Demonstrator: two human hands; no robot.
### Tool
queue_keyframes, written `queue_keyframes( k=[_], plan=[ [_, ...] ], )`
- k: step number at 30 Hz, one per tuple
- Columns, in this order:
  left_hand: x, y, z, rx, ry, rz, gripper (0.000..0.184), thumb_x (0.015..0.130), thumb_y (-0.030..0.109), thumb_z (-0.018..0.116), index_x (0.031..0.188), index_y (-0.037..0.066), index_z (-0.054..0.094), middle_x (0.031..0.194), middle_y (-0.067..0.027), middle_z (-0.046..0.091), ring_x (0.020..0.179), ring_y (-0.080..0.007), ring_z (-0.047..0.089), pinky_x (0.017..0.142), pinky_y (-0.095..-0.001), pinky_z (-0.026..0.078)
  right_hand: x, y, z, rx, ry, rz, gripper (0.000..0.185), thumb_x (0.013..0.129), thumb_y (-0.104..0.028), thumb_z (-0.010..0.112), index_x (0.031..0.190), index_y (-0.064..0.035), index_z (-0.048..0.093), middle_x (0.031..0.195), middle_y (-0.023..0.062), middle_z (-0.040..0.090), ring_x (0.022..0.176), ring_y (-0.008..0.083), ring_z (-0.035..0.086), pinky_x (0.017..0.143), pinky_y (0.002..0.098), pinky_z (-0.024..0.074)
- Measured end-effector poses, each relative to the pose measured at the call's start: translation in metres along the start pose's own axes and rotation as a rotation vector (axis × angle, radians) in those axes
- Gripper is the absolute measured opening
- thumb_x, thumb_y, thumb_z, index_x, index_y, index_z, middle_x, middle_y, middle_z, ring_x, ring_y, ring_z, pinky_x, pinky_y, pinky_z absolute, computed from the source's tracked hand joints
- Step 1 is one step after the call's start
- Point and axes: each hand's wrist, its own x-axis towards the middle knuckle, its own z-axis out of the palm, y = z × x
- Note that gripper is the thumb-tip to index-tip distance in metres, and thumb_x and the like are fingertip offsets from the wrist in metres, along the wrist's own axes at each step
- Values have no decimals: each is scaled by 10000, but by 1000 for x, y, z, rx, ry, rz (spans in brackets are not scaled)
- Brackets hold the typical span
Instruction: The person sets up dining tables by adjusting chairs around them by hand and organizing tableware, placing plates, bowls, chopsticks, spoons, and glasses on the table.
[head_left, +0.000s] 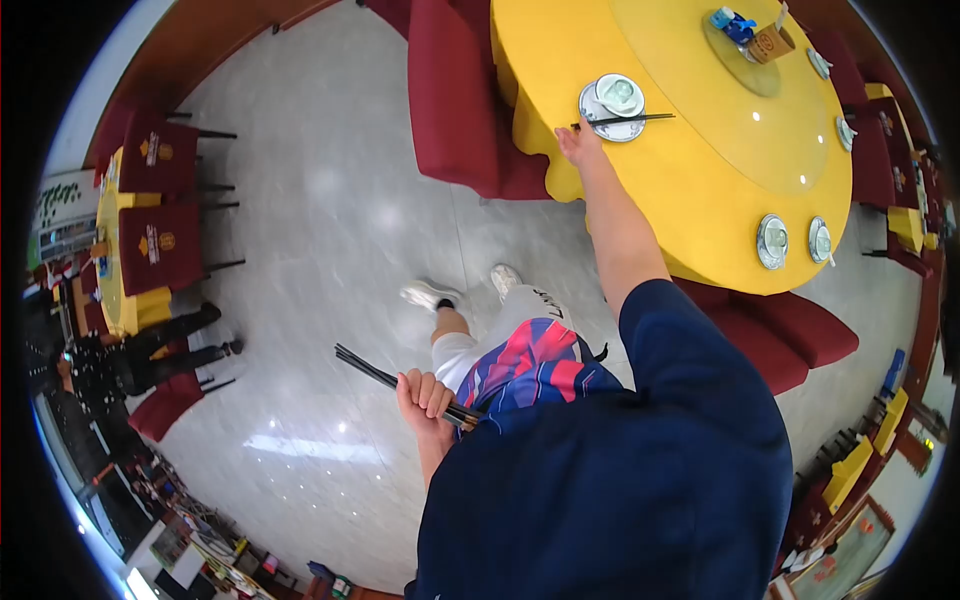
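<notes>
A bundle of black chopsticks (368,366) is in my left hand (425,400), its fingers wrapped round the sticks in front of my body. My right arm reaches over the edge of the yellow round table (700,215). At its end, my right hand (580,145) pinches the near end of a pair of black chopsticks (640,118). These lie across the front part of a patterned plate (625,132), which bears a small bowl (619,95) and a white spoon.
Red chairs (455,100) stand beside the table, others (160,250) at the far left. More place settings (772,241) and a glass turntable (740,85) with a brown box (770,43) are on the table. A person in dark clothes (130,365) is at the left.
</notes>
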Motion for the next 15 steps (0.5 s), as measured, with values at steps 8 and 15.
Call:
queue_keyframes(
  k=[8,15],
  plan=[
    [131,90,68,244,-53,-157,453,1048,287,372,619,147,335,512,35,306,377,-74,268,362,-231,264,-8,27,3,198,31,-333,172,1000,-264,467,934,-105,459,1155,141,611,951,243,632,634,288,520],
    [280,180,163,385,-243,-362,444,1050,320,385,651,125,384,541,27,345,371,-57,267,351,-211,244,-208,70,41,358,-268,-550,185,1004,-302,494,943,-130,529,836,51,611,726,133,587,584,242,459]
  ],
)
